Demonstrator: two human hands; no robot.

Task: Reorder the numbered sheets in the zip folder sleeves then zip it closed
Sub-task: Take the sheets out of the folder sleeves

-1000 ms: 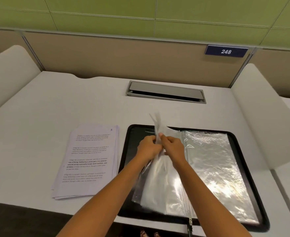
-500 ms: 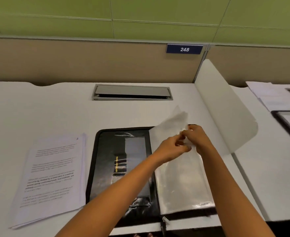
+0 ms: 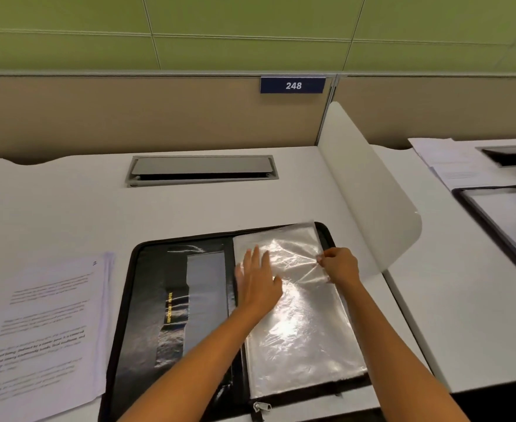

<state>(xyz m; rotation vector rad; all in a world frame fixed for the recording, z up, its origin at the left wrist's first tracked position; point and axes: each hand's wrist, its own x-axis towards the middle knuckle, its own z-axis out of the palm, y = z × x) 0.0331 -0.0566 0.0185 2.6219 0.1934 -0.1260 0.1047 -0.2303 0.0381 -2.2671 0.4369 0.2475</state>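
Flattened, one sleeve (image 3: 299,330) lies pressed by left hand (image 3: 258,280), pinched by right hand (image 3: 340,266).

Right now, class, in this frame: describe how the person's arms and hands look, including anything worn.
The left forearm and right forearm are bare up to the frame edge, with no sleeves in view. The left hand and right hand wear no gloves; no watch, bracelet or ring is visible.

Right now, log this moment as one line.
left hand flat on sleeves | right hand pinching sleeve edge | zip folder open | sheets outside, left
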